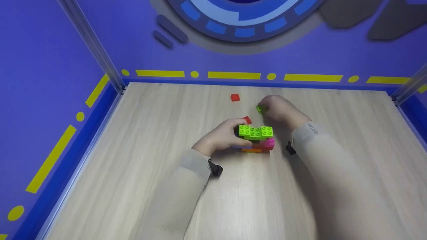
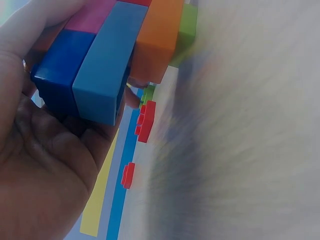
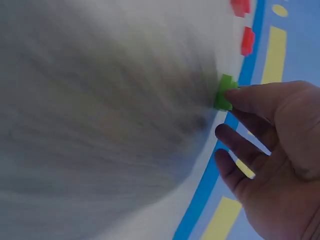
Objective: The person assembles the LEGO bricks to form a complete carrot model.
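Observation:
In my left hand is a stack of toy building bricks, gripped from its left side with the fingers behind and the thumb in front. Lime green bricks top the stack, with pink and orange ones lower down. The left wrist view shows dark blue, light blue and orange bricks close to the palm. Farther back, my right hand pinches a small green brick between thumb and index finger, low over the table. Its other fingers are spread apart from the brick.
One red brick lies on the wooden table toward the back. Another red brick sits just behind the left fingers. Blue walls with yellow marks border the table at the back and sides.

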The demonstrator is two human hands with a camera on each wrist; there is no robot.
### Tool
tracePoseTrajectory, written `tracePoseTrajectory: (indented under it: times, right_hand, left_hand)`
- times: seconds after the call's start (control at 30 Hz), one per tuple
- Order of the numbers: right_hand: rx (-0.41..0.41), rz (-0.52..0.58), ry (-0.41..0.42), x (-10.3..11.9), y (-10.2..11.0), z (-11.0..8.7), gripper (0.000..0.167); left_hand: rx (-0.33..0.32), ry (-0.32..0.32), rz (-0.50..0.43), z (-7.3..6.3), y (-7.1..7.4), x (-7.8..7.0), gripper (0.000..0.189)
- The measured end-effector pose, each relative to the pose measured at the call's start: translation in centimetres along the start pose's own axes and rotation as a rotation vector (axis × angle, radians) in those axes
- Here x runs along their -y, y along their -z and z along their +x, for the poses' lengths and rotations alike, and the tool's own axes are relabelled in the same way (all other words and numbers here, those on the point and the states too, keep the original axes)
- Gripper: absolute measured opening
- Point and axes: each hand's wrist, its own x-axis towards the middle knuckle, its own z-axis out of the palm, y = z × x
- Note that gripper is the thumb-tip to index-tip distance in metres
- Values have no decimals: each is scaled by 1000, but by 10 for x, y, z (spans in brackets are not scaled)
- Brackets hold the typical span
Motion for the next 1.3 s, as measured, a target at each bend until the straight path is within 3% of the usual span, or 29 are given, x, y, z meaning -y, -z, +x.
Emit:
tracePoseTrajectory:
  times: [0.2, 0.37, 0.5, 0.87, 1.17, 1.3]
  right_hand:
    - [-38, -78, -2, 3, -4, 1, 38]
    - [-14, -13, -43, -3, -4, -2, 41]
    - [-26, 32, -21, -6, 1, -11, 43]
    - [-186, 148, 223, 1, 30, -54, 37]
    - [-293, 282, 384, 16, 30, -111, 34]
    - [-327, 333, 450, 19, 25, -125, 35]
  left_hand:
    - [-2, -13, -8, -1, -1, 0, 35]
    - [-7, -13, -3, -1, -1, 1, 36]
    - [-4, -9, 0, 0, -3, 1, 36]
    - [0, -39, -33, 0, -2, 2, 34]
    - [4, -16, -39, 1, -1, 2, 35]
    - [2, -10, -23, 1, -2, 2, 37]
